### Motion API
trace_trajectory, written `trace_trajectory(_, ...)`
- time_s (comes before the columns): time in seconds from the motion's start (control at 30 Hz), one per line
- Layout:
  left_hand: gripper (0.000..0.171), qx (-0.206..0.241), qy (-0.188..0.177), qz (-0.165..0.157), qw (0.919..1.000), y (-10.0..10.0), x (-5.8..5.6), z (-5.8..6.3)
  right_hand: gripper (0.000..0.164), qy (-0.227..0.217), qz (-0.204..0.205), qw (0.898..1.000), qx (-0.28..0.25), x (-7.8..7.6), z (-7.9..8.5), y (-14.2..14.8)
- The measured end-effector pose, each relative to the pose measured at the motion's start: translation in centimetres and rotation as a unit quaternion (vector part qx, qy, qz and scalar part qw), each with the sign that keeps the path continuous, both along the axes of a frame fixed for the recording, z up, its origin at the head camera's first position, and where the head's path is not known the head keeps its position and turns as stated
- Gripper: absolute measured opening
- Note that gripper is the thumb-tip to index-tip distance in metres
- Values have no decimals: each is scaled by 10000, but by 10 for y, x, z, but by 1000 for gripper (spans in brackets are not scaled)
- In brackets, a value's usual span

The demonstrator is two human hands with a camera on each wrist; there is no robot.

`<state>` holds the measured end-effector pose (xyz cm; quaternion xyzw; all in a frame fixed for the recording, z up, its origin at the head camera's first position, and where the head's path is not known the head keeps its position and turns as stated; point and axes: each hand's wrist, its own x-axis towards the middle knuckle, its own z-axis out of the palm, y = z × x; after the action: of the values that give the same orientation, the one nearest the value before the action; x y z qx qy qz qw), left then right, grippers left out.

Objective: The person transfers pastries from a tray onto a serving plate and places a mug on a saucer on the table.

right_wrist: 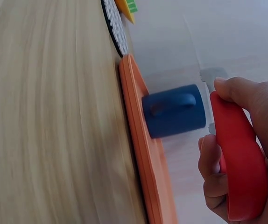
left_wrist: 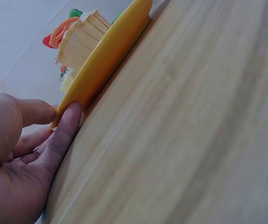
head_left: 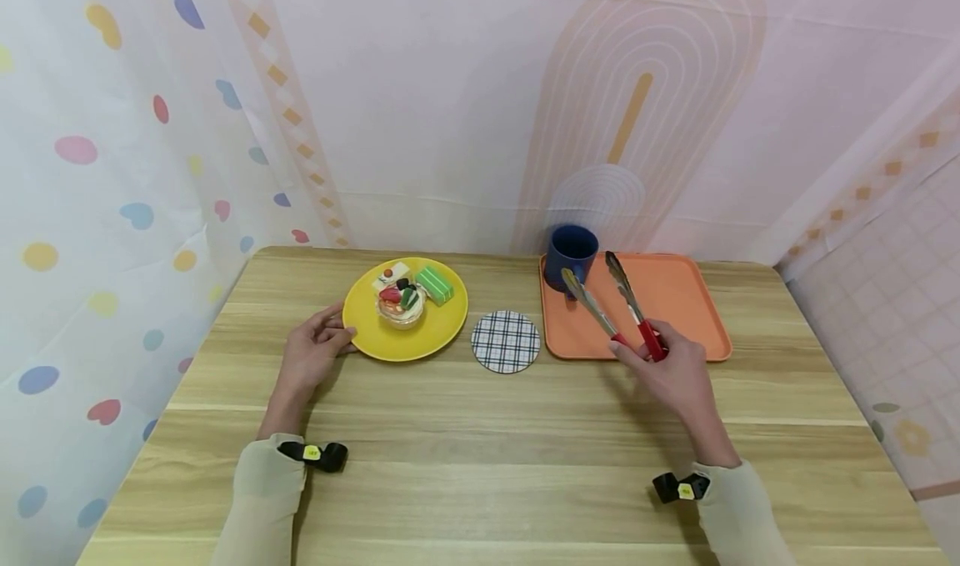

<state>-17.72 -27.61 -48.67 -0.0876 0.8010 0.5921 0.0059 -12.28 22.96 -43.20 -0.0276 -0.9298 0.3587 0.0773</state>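
Observation:
At the left of the table, my left hand (head_left: 313, 348) holds the rim of a yellow plate (head_left: 363, 339), its thumb (left_wrist: 68, 126) against the plate's near side. A cupcake (head_left: 401, 309) with fruit on top, a green cake slice (head_left: 435, 284) and a pale cake piece (head_left: 392, 276) sit on that plate. My right hand (head_left: 671, 366) grips a pair of tongs (head_left: 596, 306) by the red handles (right_wrist: 241, 158). The tongs' metal arms are spread and point away from me, over an orange tray (head_left: 667, 295). Their left tip overlaps a dark blue mug (head_left: 567, 251) in the head view.
A round checked coaster (head_left: 506, 342) lies between the plate and the tray. The mug stands upright at the tray's back left corner. Patterned cloth (head_left: 450, 132) hangs behind the wooden table (head_left: 480, 466) and down both sides.

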Motion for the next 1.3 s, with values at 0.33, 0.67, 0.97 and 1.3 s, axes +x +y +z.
trace_trajectory(0.33,58,34,0,-32,10000,0,1,0,73,-97,-311,9995,26,4,-4,19)
trace_trajectory(0.67,57,50,51,-9,10000,0,0,-1,74,-177,-511,9984,132,12,-9,38)
trace_trajectory(0.97,59,64,52,-5,10000,1,0,1,74,-380,-679,9968,189,22,-16,53)
trace_trajectory(1.3,59,100,-3,23,9999,1,-1,0,56,-445,-969,9934,430,31,-22,68)
